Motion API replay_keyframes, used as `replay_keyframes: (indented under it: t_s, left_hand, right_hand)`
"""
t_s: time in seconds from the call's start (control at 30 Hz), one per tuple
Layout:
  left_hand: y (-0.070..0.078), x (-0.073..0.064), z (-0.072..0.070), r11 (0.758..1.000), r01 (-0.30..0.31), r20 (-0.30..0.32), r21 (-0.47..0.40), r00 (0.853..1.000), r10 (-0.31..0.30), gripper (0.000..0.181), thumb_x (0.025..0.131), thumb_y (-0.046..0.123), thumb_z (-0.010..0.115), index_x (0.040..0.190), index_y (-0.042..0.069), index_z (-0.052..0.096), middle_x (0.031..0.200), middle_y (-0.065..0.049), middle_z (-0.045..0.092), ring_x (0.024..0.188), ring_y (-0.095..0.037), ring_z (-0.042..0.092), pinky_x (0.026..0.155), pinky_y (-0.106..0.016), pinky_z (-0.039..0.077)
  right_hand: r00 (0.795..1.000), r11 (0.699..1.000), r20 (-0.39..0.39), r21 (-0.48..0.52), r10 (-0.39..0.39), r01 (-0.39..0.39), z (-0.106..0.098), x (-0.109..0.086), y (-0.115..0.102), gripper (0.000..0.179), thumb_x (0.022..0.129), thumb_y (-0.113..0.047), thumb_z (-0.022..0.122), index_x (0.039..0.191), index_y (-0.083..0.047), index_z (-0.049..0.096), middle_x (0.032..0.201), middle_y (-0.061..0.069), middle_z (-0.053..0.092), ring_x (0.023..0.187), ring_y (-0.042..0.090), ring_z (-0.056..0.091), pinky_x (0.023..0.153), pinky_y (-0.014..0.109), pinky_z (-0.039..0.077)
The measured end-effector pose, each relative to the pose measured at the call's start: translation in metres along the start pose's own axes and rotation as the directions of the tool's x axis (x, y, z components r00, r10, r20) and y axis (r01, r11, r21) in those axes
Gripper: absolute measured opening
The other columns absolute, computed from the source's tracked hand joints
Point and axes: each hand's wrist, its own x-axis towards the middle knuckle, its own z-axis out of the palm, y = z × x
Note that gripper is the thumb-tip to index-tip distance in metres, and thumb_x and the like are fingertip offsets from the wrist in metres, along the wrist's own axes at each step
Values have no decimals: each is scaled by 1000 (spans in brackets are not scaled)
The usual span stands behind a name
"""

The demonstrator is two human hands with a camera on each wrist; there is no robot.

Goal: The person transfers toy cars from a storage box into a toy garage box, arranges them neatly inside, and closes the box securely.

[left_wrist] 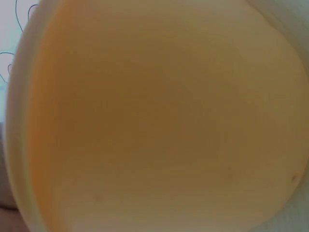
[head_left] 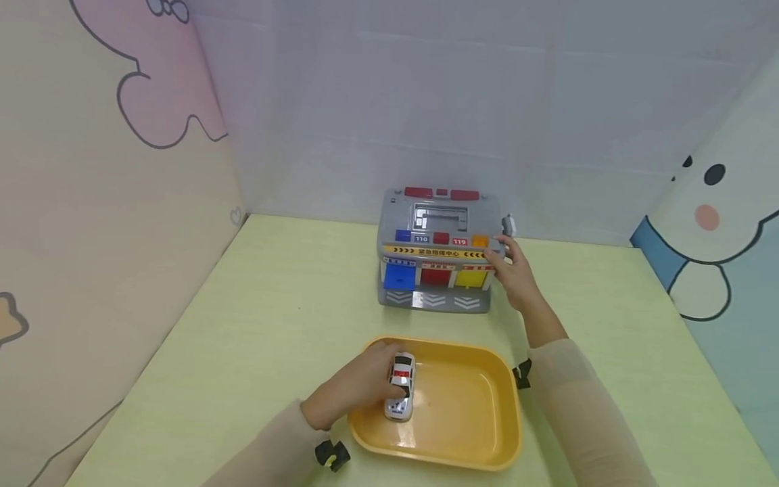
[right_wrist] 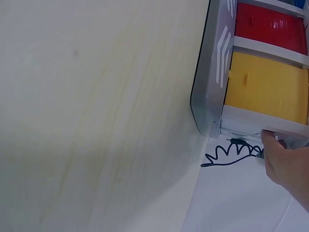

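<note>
A white toy police car (head_left: 399,389) with a red roof light is in my left hand (head_left: 364,379), gripped by its sides. Car and hand are within the left part of a yellow plastic tray (head_left: 462,399). The tray's yellow wall (left_wrist: 159,116) fills the left wrist view, which hides the fingers there. My right hand (head_left: 516,276) holds the front right corner of a grey toy garage (head_left: 435,277), thumb at the front. In the right wrist view, part of that hand (right_wrist: 287,164) shows beside the garage's yellow door (right_wrist: 268,87).
Blue, red and yellow doors line the garage front, with coloured buttons above. A black coiled cord (right_wrist: 231,153) hangs at the garage's right side. Pale green tabletop (head_left: 286,304) surrounds the tray. Walls with cartoon prints stand at the back and sides.
</note>
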Motion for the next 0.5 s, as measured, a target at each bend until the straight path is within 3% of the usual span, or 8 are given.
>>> replay_keyframes:
  t_s: [0.27,0.5]
  left_hand:
    - [5,5,2,992,76,51,103,995,-82,79,76,20,86,140,-1,47,128,-12,54,102,-20,52,96,-38,47]
    - [5,8,7,973,23,67,231,997,-40,82,73,25,88,138,-3,46,111,-8,56,93,-16,50,86,-29,48]
  right_hand:
    - [1000,1000,-2,10,-6,6,0,2,0,43,101,-29,56,138,-17,39,129,12,34,106,17,47,101,36,39]
    - [1000,1000,-5,11,-3,3,0,1,1,39,100,-29,56,135,-20,41,131,12,34,107,17,47,102,37,38]
